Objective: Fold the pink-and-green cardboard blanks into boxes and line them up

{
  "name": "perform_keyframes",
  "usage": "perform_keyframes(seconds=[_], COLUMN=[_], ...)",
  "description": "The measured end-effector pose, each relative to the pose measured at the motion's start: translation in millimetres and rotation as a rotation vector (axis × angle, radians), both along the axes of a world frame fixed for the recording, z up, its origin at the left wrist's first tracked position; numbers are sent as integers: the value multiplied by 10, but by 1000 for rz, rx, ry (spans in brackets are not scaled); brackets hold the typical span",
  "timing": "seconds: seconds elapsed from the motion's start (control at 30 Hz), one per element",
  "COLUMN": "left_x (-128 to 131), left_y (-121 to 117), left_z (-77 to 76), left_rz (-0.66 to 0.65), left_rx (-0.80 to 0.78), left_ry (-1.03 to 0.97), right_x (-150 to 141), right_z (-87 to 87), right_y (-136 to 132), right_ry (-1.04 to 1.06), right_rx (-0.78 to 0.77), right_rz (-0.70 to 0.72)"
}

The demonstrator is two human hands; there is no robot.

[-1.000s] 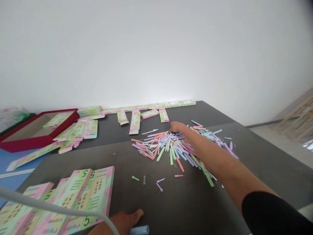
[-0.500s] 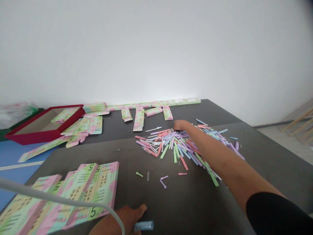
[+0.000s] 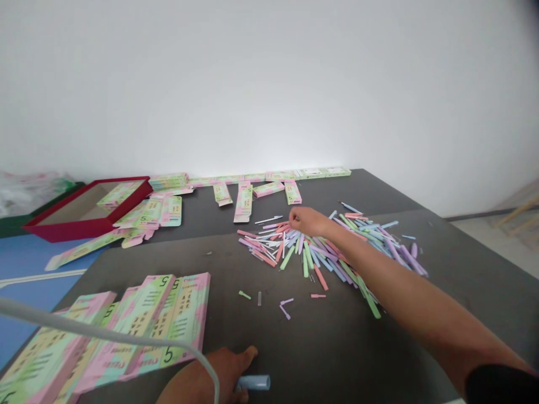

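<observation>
The person's right hand (image 3: 309, 221) reaches across the counter (image 3: 458, 280) and sits on the far edge of a heap of pastel sticks (image 3: 320, 255). There are far too many sticks to count: pink, lilac, green, blue and white, lying crossed in a loose fan. The right fingers (image 3: 295, 216) are curled downward, and the hand covers the sticks beneath it, so I can't tell whether they have hold of any.

The left hand (image 3: 223, 373) is at the bottom edge of the view, partly cut off, with its fingers closed around a pale blue tube (image 3: 253, 382) that sticks out to the right.

Five loose pieces lie apart from the heap, on bare counter just below it: one green, one clear or grey, two lilac and one pink. A wide stretch of dark counter lies open between the heap and the left hand, with more to the right of the heap.

At lower left, a stack of printed cartons (image 3: 168, 314) in pink and green lies flat, with about four panels showing. A white cable (image 3: 105, 332) crosses in front of it and hides part of the print. Along the far edge runs a row of flat cartons (image 3: 269, 178), with four more lying loose just in front of it. Further left, a red tray (image 3: 86, 212) holds another carton, and more cartons lie overlapping beside it.
</observation>
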State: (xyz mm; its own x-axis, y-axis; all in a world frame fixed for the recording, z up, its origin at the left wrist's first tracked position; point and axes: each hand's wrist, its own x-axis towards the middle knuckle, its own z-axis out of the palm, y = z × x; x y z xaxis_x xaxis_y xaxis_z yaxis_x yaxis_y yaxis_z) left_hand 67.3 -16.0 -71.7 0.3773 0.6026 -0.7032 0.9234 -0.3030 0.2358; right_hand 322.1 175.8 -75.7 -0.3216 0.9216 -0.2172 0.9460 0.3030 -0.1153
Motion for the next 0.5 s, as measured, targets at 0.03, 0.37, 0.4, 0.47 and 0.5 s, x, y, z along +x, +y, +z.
perform_keyframes(seconds=[0.03,0.37,0.4,0.47,0.5], left_x=[9,-10,-14,-17,-16], left_y=[1,-5,-13,-28,-33], left_z=[11,-66,-70,-63,-54], left_rz=[1,-29,-40,-63,-67], left_rx=[-3,-19,-14,-7,-2], left_ry=[4,-42,-41,-40,-40], right_x=[-92,-355,-308,-204,-152], right_z=[-21,-424,-402,-331,-290], right_y=[-195,-1011,-990,-946,-919], right_ry=[30,50,78,135,148], right_rx=[4,24,32,87,125], right_rz=[67,700,665,536,450])
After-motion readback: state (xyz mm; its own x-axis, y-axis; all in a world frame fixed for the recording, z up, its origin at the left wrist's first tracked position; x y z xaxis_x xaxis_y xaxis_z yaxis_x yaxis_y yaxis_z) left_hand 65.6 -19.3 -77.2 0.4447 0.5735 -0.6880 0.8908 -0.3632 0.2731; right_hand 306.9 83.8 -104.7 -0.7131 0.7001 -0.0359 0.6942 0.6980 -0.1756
